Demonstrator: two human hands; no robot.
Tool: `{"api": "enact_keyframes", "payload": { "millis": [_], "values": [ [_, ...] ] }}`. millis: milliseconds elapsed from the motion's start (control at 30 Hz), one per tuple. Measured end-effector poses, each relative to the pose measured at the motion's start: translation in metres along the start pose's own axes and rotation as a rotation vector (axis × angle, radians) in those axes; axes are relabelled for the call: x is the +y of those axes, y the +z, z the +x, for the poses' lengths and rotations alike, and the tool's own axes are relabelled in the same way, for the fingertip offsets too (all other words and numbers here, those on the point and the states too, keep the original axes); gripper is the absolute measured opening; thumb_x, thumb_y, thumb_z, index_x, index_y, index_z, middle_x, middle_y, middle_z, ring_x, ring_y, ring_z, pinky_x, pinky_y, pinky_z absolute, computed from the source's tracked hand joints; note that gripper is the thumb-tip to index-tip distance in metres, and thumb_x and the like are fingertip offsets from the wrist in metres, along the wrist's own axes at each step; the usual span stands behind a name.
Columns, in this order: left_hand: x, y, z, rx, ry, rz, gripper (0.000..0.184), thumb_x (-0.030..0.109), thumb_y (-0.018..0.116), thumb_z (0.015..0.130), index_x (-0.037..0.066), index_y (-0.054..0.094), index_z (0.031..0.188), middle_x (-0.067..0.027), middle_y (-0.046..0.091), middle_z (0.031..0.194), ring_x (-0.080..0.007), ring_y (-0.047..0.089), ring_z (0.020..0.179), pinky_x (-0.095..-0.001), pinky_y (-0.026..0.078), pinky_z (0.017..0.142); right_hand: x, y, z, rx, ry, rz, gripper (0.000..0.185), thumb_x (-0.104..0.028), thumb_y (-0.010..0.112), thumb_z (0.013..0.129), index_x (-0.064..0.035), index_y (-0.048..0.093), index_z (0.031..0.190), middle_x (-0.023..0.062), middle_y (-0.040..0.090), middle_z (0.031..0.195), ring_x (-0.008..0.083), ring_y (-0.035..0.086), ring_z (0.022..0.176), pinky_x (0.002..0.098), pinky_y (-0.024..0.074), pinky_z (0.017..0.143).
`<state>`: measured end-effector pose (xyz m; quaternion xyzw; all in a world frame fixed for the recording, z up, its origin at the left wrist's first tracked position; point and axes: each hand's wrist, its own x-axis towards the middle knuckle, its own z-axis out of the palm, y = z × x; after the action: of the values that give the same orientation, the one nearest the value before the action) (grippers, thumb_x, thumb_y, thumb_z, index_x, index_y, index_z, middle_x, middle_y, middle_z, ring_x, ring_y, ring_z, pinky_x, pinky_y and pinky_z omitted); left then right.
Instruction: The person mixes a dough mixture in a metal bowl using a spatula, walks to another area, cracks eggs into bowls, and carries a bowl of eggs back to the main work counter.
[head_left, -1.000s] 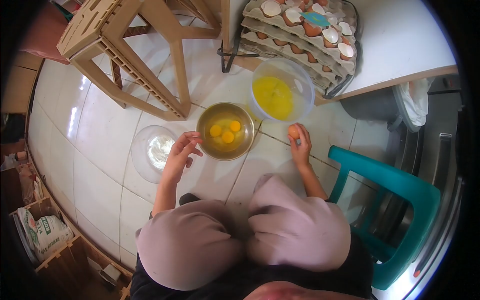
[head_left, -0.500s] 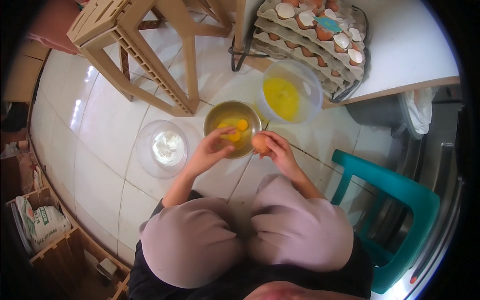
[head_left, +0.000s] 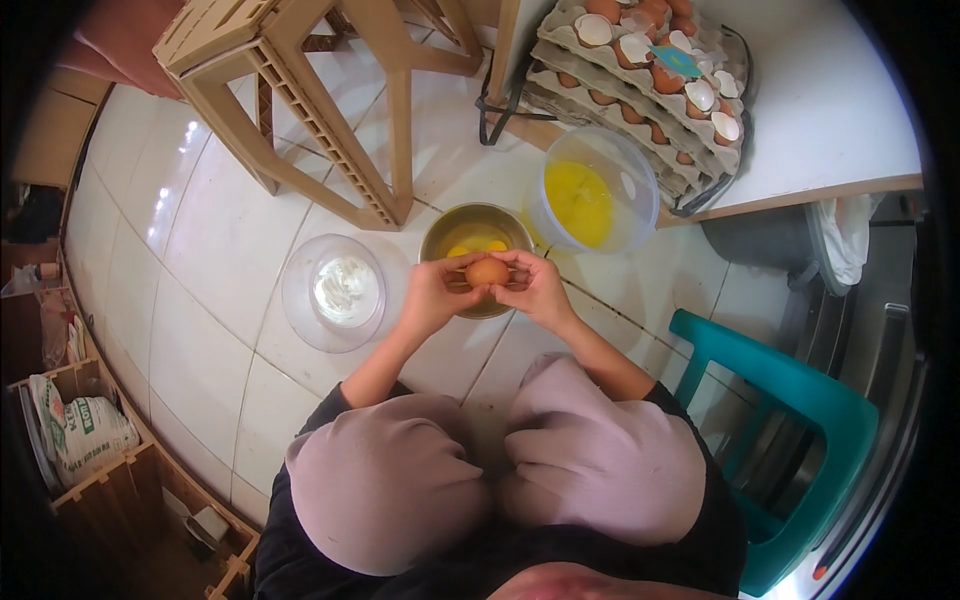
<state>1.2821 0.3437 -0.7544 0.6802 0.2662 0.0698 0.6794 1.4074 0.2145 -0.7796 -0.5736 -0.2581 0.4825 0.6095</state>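
Between both hands a brown egg (head_left: 487,272) is held over the near part of a metal bowl (head_left: 432,238). My left hand (head_left: 436,293) grips the egg's left end with its fingertips, and my right hand (head_left: 537,290) grips the right end. No crack shows in the shell from here. Yellow egg yolks (head_left: 497,246) lie in clear egg white inside the bowl, partly covered by my fingers. Just right of it stands a translucent plastic tub (head_left: 640,222) with yellow liquid egg in it. To the left sits a clear round container (head_left: 300,290) with something white inside.
Stacked egg trays (head_left: 640,90) with eggs and broken shells stand at the back right. A tan folding stool (head_left: 395,140) rises behind the bowl. A teal plastic chair (head_left: 790,375) is at my right. Wooden crates (head_left: 135,490) line the left over white floor tiles.
The egg has moved left from the bowl's right rim to over the bowl. My left hand has come in and closed on it alongside my right hand. The view has shifted slightly.
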Motion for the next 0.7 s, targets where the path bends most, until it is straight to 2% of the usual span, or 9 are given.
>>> {"api": "enact_keyframes", "payload": {
  "millis": [200, 300, 433, 633, 700],
  "values": [
    [-0.001, 0.007, 0.000, 0.083, 0.090, 0.158, 0.038, 0.000, 0.065, 0.067, -0.002, 0.059, 0.105, -0.0113, 0.064, 0.089, -0.0107, 0.060, 0.080, -0.0240, 0.050, 0.071, 0.004, 0.002, 0.001, 0.027, -0.057, -0.040, 0.042, 0.002, 0.064, 0.070, 0.0043, 0.051, 0.109, 0.0121, 0.057, 0.105, 0.0153, 0.056, 0.094, 0.0265, 0.0472, 0.081],
    [-0.006, 0.009, 0.000, 0.117, 0.170, 0.232, 0.041, -0.001, 0.065, 0.063, 0.001, 0.060, 0.104, -0.0113, 0.065, 0.088, -0.0113, 0.061, 0.080, -0.0248, 0.050, 0.072, 0.005, 0.000, 0.002, 0.014, -0.051, -0.089, 0.043, 0.003, 0.064, 0.067, 0.0021, 0.053, 0.108, 0.0111, 0.059, 0.103, 0.0143, 0.057, 0.094, 0.0267, 0.0473, 0.081],
    [-0.008, 0.002, 0.001, 0.122, 0.231, 0.403, 0.045, -0.002, 0.064, 0.059, 0.005, 0.061, 0.103, -0.0124, 0.064, 0.093, -0.0186, 0.062, 0.084, -0.0280, 0.050, 0.073, -0.007, -0.006, 0.005, -0.021, -0.175, -0.360, 0.041, 0.002, 0.064, 0.063, -0.0003, 0.056, 0.104, 0.0105, 0.061, 0.100, 0.0171, 0.058, 0.092, 0.0289, 0.0474, 0.080],
    [-0.008, -0.009, 0.005, 0.066, 0.409, 0.540, 0.046, -0.003, 0.063, 0.058, 0.008, 0.061, 0.103, -0.0140, 0.058, 0.108, -0.0286, 0.059, 0.088, -0.0330, 0.049, 0.075, -0.021, -0.010, 0.007, -0.040, -0.373, -0.736, 0.037, 0.001, 0.060, 0.062, -0.0041, 0.059, 0.099, 0.0117, 0.055, 0.103, 0.0286, 0.053, 0.096, 0.0341, 0.0436, 0.082],
    [-0.004, -0.010, 0.005, 0.052, 0.439, 0.609, 0.046, -0.004, 0.063, 0.058, 0.009, 0.062, 0.102, -0.0133, 0.057, 0.109, -0.0294, 0.058, 0.091, -0.0341, 0.048, 0.077, -0.020, -0.011, 0.008, -0.025, -0.409, -0.843, 0.039, 0.004, 0.062, 0.060, -0.0064, 0.060, 0.098, 0.0089, 0.053, 0.105, 0.0263, 0.051, 0.093, 0.0330, 0.0449, 0.079]
  ]
}}
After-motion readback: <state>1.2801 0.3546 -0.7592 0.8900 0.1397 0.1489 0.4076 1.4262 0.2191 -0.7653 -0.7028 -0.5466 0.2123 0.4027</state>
